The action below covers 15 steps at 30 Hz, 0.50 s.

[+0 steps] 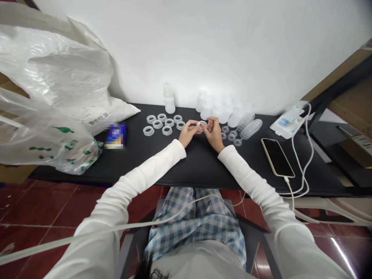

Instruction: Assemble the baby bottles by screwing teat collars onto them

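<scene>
Above the black table, my left hand (188, 133) and my right hand (213, 133) meet, both closed on one clear bottle collar ring (202, 124). Whether a teat sits inside that ring is hard to make out. To the left of my hands lie several loose translucent collar rings (157, 124). Just right of my right hand are several clear silicone teats (232, 135), beside nested clear domed caps (251, 129). Behind my hands, a group of milky white bottle bodies (221, 110) stands against the wall. One capped baby bottle (169, 99) stands upright apart, behind the rings.
Large white plastic bags (58, 69) fill the table's left end, with a blue pack (115, 135) beside them. At right lie a phone (278, 158) on a charging cable and a white-and-blue packet (286, 123). A cable (162, 221) crosses over my lap.
</scene>
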### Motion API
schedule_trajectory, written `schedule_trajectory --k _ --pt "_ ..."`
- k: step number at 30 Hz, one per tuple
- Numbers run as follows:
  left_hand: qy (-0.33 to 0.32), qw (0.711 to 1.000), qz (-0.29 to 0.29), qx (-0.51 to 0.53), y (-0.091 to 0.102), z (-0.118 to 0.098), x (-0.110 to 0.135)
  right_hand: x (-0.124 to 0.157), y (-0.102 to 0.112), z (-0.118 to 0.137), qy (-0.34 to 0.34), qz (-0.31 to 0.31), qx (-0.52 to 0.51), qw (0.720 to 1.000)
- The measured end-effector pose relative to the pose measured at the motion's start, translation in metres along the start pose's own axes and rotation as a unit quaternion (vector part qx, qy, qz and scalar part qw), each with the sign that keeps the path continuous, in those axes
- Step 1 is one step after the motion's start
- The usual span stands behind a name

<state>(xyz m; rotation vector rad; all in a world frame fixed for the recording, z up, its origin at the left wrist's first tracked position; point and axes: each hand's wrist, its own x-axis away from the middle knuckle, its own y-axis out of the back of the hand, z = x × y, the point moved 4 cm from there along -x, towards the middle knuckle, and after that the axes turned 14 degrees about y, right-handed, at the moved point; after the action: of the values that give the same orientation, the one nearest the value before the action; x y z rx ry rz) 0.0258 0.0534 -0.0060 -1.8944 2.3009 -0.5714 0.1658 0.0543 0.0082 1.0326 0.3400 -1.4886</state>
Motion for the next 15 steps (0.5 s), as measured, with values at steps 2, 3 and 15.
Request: schedule_trajectory --k 2,3,15 --pt "-0.021 0.999 -0.009 -0.037 0.0006 -0.0011 0.0012 0.0008 -0.0028 0.0017 0.001 0.037 0.012 0.999" --pt "-0.033 0.998 -0.014 -0.052 0.001 -0.0019 0.0019 0.0013 -0.0045 0.0034 0.006 0.061 0.013 0.998" --pt "-0.074 0.988 -0.026 -0.135 0.0021 -0.0031 0.0038 0.0073 -0.0036 0.004 -0.017 0.114 0.017 0.993"
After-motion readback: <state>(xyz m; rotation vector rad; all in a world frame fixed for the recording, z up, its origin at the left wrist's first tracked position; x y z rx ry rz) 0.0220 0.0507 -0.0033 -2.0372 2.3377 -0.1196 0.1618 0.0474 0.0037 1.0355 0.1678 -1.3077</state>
